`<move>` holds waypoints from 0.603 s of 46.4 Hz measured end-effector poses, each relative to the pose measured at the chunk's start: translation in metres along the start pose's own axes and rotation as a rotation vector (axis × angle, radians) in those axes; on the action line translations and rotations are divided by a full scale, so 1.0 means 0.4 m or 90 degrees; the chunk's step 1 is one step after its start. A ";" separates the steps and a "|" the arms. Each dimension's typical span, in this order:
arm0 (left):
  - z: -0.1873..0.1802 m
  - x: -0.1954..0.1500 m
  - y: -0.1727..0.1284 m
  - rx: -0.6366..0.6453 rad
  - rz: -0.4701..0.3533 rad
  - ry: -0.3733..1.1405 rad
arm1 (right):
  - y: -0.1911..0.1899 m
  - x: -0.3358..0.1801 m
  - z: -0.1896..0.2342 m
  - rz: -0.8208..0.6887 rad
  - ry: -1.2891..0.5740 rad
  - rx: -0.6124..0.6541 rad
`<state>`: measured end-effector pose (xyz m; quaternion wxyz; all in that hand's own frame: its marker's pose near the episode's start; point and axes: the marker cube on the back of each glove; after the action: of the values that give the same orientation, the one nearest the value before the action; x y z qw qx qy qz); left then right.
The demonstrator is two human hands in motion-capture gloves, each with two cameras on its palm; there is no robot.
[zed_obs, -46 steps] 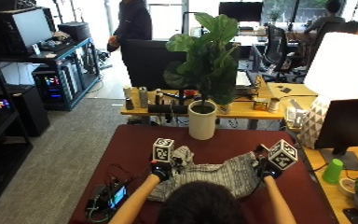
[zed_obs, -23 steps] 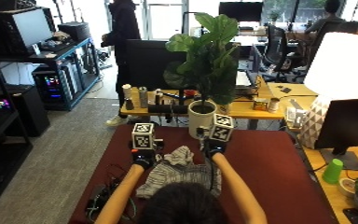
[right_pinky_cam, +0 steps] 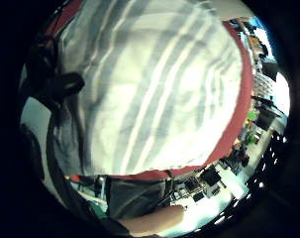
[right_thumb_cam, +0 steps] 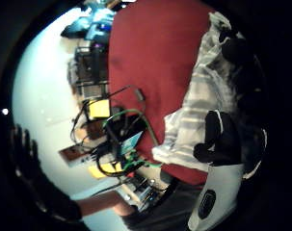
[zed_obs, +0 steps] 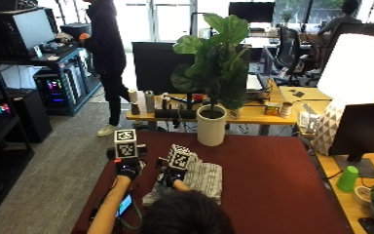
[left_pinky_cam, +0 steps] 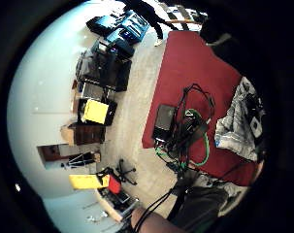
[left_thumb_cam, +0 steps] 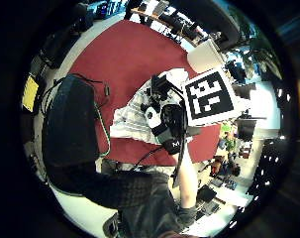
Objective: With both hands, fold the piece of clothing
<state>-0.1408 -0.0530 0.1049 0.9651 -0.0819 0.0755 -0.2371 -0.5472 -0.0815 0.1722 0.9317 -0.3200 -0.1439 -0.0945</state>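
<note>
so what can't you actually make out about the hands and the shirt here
- Striped garment: outside view, its near edge is hidden behind the person's head.
- Left hand: outside view, fingers too small and covered by the glove's gear to tell whether they grip cloth.
- Right hand: same, fingers hidden.
- Right little finger side view: cloth fills it; fold state unclear.

An open-plan office or lab: desks with monitors [zed_obs: 251, 10] and swivel chairs [zed_obs: 289, 41] fill the upper right, an equipment rack [zed_obs: 57, 78] with a screen stands upper left, grey carpet [zed_obs: 57, 161] covers the floor.
</note>
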 end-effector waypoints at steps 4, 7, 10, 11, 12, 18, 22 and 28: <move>0.005 -0.007 -0.004 -0.007 -0.004 -0.002 | 0.009 -0.015 -0.007 -0.042 -0.104 -0.017; 0.001 -0.006 0.000 -0.009 -0.008 0.001 | 0.011 -0.017 -0.035 -0.075 -0.167 0.004; -0.004 0.002 0.004 -0.008 -0.003 0.005 | 0.026 -0.008 -0.083 -0.099 -0.228 0.031; -0.004 0.005 0.003 -0.008 -0.001 0.003 | 0.033 -0.003 -0.101 -0.104 -0.244 0.040; -0.004 0.008 0.001 -0.009 0.000 0.001 | 0.041 0.004 -0.119 -0.106 -0.255 0.050; -0.024 0.030 0.014 -0.021 -0.003 -0.020 | 0.001 0.088 -0.206 -0.086 -0.196 0.132; -0.041 0.049 0.018 -0.015 0.001 -0.025 | -0.032 0.144 -0.252 -0.085 -0.167 0.146; -0.052 0.071 0.013 -0.009 0.012 -0.027 | 0.121 0.153 -0.356 -0.132 -0.155 0.157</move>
<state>-0.1175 -0.0644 0.0806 0.9681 -0.0926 0.0575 -0.2254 -0.4469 -0.1379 0.0573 0.9249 -0.1958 -0.2979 -0.1321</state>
